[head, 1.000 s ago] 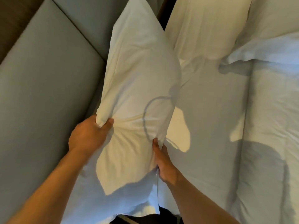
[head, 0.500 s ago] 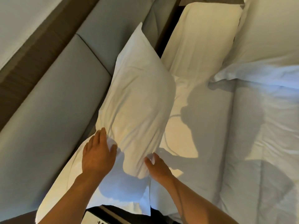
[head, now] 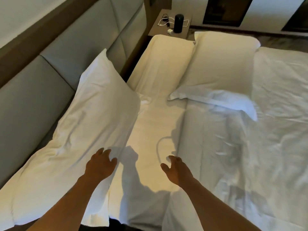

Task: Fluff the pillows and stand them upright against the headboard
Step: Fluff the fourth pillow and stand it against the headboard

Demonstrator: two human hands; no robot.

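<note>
Nearest the lens, at the bottom of the frame, I saw both hands empty: the left hand (head: 100, 165) hovered with loosely spread fingers at the lower edge of the near pillow (head: 93, 114), possibly brushing the case (I could not tell contact from shadow), and the right hand (head: 176, 169) hung open over the sheet (head: 150, 130), gripping nothing. That near pillow lay in the left-centre of the frame, leaning against the grey headboard (head: 33, 97), more slumped than upright by my judgement. Farther up, two more pillows, the middle pillow (head: 163, 64) and the far pillow (head: 221, 64), lay flat, so I judged most of the task still undone. At the top edge, a nightstand (head: 160, 24) held a dark cylinder (head: 178, 23) and cables I could not identify. The bed's near edge was cut off.
</note>
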